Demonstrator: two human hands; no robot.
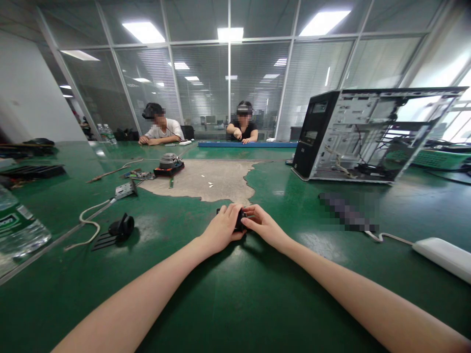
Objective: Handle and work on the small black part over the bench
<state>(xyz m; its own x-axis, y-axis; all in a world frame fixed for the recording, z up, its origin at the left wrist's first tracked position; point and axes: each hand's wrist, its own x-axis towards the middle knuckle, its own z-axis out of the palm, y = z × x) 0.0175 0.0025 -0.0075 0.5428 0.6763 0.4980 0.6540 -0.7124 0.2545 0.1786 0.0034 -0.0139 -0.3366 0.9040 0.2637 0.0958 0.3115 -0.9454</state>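
Both my hands meet around a small black part (240,221) above the green table, just in front of the bare tan patch. My left hand (223,226) covers its left side and top, with the fingers wrapped over it. From the right, my right hand (263,225) grips it between thumb and fingers. Most of the part is hidden behind the fingers, so its shape cannot be made out.
An open computer case (346,137) stands at the back right. A black part (121,226), a metal bracket (125,189) with a cable, and a water bottle (22,223) lie left. A white power bank (443,255) is right. Two people sit across the table (206,294).
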